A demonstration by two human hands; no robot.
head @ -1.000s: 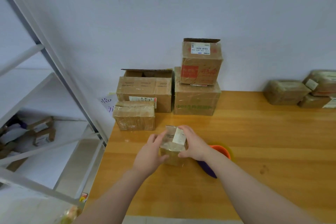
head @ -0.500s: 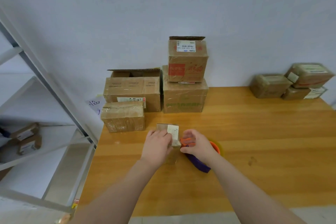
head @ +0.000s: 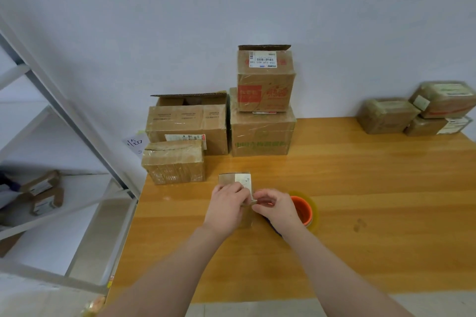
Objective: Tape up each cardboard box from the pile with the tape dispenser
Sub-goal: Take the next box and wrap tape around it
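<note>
A small cardboard box point(head: 235, 179) with a white label stands on the wooden table point(head: 360, 188) in front of me. My left hand point(head: 226, 210) lies over its top and front and grips it. My right hand point(head: 275, 210) holds the tape dispenser point(head: 303, 210), an orange roll on a purple handle, right beside the box. Its curled fingertips touch the box's near right corner. The lower part of the box and most of the handle are hidden by my hands.
A pile of cardboard boxes stands at the back left: an open wide box point(head: 189, 123), a low wrapped box point(head: 173, 162), a green-printed box point(head: 261, 134) with a red-printed box point(head: 265, 80) on top. Three wrapped parcels point(head: 386, 116) sit at the back right. A metal shelf frame point(head: 64, 116) stands at the left.
My right hand left the small box, took hold of the tape dispenser and brought it up to the box's right side. My left hand moved further over the box's top.
</note>
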